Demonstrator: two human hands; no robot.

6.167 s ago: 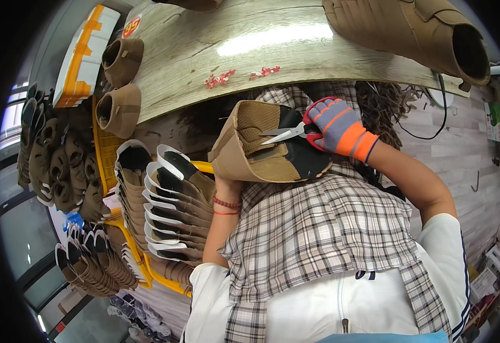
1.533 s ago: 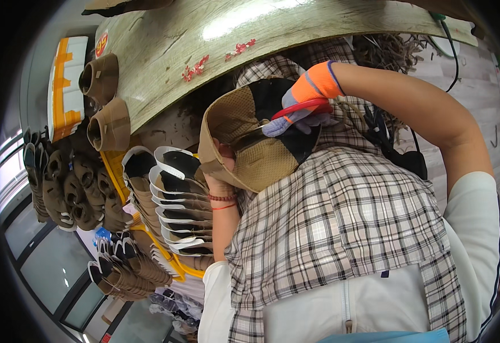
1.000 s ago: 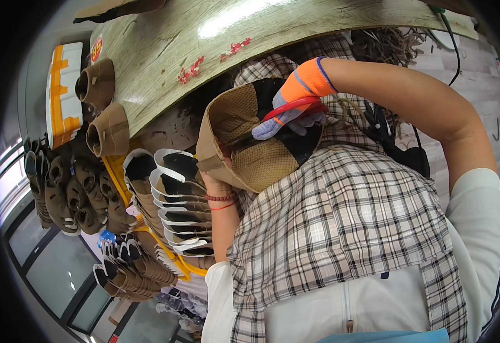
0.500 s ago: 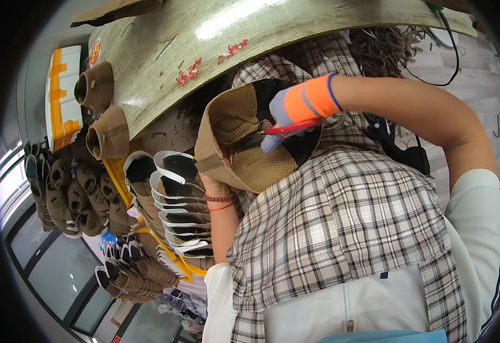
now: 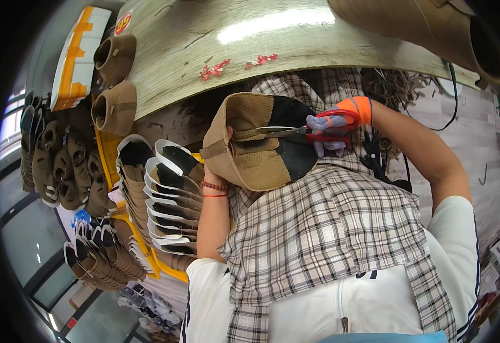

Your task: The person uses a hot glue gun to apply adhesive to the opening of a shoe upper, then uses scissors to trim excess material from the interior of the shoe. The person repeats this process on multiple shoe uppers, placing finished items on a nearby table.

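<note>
A brown shoe upper [image 5: 218, 139] with a tan mesh and black lining sits over my lap, its opening turned toward me. My left hand [image 5: 211, 176] grips it at the heel side; most of its fingers are hidden behind the upper. My right hand [image 5: 335, 126], in a purple-grey glove with an orange cuff, is closed around the red handles of a pair of scissors [image 5: 350, 117]. The metal blades point left, apart from each other, and reach over the upper's opening toward the tan lining. A plaid apron [image 5: 330, 217] lies under the work.
A wood-look table [image 5: 175, 74] edges the far side, with a large brown shoe upper [image 5: 432, 28] at its right. Two brown uppers [image 5: 115, 106] stand at its left end. Stacked uppers [image 5: 173, 197] and yellow baskets [image 5: 155, 263] are at my left. Brown scraps [image 5: 390, 83] lie beyond the apron.
My right hand has drawn back to the right, taking the scissors out of the upper's depth, and the blades have spread. The view has shifted, showing more of the table's right side.
</note>
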